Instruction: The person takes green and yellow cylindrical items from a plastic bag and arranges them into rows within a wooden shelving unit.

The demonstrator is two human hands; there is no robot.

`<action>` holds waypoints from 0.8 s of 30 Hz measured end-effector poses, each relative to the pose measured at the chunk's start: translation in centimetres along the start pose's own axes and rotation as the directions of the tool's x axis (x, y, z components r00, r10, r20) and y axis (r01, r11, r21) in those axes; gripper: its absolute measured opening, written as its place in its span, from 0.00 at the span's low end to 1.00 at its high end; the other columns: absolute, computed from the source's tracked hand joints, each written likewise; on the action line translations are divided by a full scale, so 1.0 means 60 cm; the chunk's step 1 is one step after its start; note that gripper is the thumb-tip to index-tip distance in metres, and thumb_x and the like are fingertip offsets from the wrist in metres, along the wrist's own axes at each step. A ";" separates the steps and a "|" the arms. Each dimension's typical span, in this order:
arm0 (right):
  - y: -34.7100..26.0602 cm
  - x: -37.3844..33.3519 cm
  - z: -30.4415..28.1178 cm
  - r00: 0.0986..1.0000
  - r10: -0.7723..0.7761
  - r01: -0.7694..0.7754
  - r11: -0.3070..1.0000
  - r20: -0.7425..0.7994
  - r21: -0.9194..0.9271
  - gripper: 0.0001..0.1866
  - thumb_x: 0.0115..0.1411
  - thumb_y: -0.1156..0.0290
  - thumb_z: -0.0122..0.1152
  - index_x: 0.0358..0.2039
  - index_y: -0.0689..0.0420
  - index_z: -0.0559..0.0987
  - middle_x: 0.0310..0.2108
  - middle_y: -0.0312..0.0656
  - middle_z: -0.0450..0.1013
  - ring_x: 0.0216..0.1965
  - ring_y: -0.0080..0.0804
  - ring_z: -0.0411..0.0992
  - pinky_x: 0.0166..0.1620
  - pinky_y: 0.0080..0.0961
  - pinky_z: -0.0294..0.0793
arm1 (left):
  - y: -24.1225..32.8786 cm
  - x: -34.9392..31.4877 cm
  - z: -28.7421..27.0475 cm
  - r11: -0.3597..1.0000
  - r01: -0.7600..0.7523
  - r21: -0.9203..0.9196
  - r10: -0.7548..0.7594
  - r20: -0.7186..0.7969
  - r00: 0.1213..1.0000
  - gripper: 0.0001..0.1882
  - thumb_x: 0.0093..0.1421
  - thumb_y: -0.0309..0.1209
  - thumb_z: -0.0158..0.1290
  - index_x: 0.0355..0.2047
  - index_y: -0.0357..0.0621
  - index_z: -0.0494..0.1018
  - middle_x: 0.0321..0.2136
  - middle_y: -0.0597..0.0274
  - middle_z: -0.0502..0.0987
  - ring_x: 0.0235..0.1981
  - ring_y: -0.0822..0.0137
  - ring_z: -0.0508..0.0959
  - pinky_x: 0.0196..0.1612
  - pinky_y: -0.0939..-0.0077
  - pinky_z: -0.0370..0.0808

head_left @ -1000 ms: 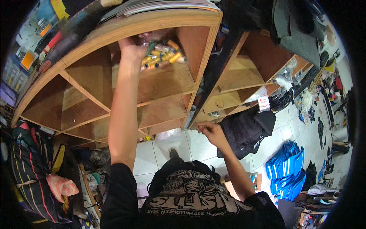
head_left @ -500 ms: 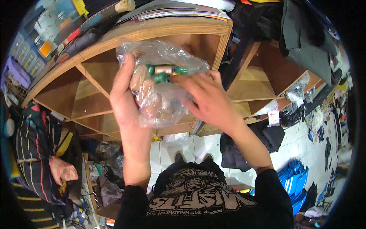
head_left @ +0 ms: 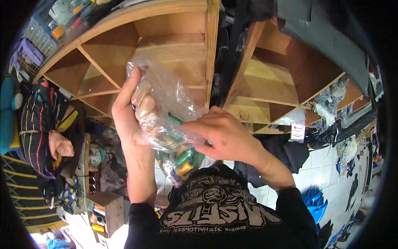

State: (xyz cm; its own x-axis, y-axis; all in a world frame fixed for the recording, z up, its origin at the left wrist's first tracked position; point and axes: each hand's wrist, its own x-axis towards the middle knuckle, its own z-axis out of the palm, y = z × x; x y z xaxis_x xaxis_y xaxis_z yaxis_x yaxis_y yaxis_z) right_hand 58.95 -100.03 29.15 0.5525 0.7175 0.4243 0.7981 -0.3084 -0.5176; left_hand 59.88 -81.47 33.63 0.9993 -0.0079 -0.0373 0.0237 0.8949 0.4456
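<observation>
My left hand (head_left: 129, 112): clamped on the clear plastic bag (head_left: 176, 99), fingers showing through | my right hand (head_left: 224, 135): fingers against the plastic, whether pinching I cannot tell | bag: held before the wooden shelf unit (head_left: 211, 50), left of its right front edge, green and yellow pieces (head_left: 185, 161) inside

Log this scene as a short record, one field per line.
Left hand: holding the clear plastic bag, its fingers seen through the plastic
Right hand: holding the bag's other side
Contents: green and yellow spool-like items, low in the bag
Beyond the hands: wooden shelf unit with compartments
Far left: dark striped bundle
Lower right: blue pieces near white floor tiles
</observation>
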 end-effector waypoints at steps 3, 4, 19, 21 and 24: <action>0.007 -0.031 -0.008 0.994 0.016 -0.042 0.967 0.104 0.253 0.17 0.51 0.67 0.59 0.42 0.58 0.74 0.32 0.44 0.73 0.32 0.39 0.72 0.37 0.31 0.68 | -0.029 -0.033 -0.023 0.992 0.070 -0.106 -0.072 -0.008 0.997 0.06 0.62 0.30 0.43 0.28 0.44 0.66 0.10 0.75 0.56 0.05 0.81 0.53 0.07 0.86 0.47; 0.010 -0.040 -0.011 0.996 0.010 -0.038 0.940 0.084 0.339 0.16 0.53 0.67 0.58 0.42 0.59 0.74 0.33 0.44 0.73 0.33 0.39 0.72 0.37 0.32 0.68 | -0.039 -0.046 -0.022 0.985 0.092 -0.145 -0.092 0.009 0.996 0.07 0.62 0.30 0.42 0.28 0.43 0.66 0.10 0.75 0.56 0.05 0.81 0.53 0.07 0.86 0.47; 0.076 -0.082 0.068 0.663 0.429 -0.546 0.838 0.613 0.005 0.15 0.52 0.71 0.48 0.39 0.64 0.74 0.38 0.57 0.71 0.42 0.50 0.70 0.46 0.38 0.69 | -0.197 -0.106 -0.016 0.856 0.240 0.457 -0.126 -0.266 0.956 0.03 0.60 0.29 0.46 0.33 0.44 0.65 0.11 0.74 0.55 0.07 0.81 0.52 0.09 0.85 0.45; 0.104 -0.116 0.120 0.767 0.410 -0.526 0.842 0.494 0.117 0.17 0.54 0.69 0.46 0.42 0.64 0.73 0.41 0.59 0.70 0.44 0.49 0.70 0.48 0.38 0.67 | -0.210 -0.099 -0.026 0.866 0.261 0.427 -0.179 -0.224 0.958 0.03 0.60 0.29 0.46 0.33 0.45 0.65 0.11 0.75 0.54 0.08 0.81 0.52 0.11 0.84 0.45; 0.089 -0.132 0.143 0.844 0.457 -0.526 0.807 0.281 0.268 0.19 0.55 0.68 0.45 0.47 0.63 0.69 0.45 0.58 0.68 0.47 0.48 0.68 0.51 0.37 0.64 | -0.209 -0.097 -0.045 0.861 0.275 0.427 -0.199 -0.215 0.956 0.03 0.60 0.29 0.46 0.33 0.44 0.65 0.11 0.74 0.54 0.07 0.81 0.51 0.10 0.84 0.46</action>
State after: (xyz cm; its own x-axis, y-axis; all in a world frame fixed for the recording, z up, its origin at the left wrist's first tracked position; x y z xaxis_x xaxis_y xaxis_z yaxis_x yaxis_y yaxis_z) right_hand 56.75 -102.01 16.64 0.7636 0.6399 -0.0869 0.2892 -0.4592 -0.8399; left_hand 53.66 -91.45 25.84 0.9445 -0.0895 -0.3160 0.3077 0.5782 0.7556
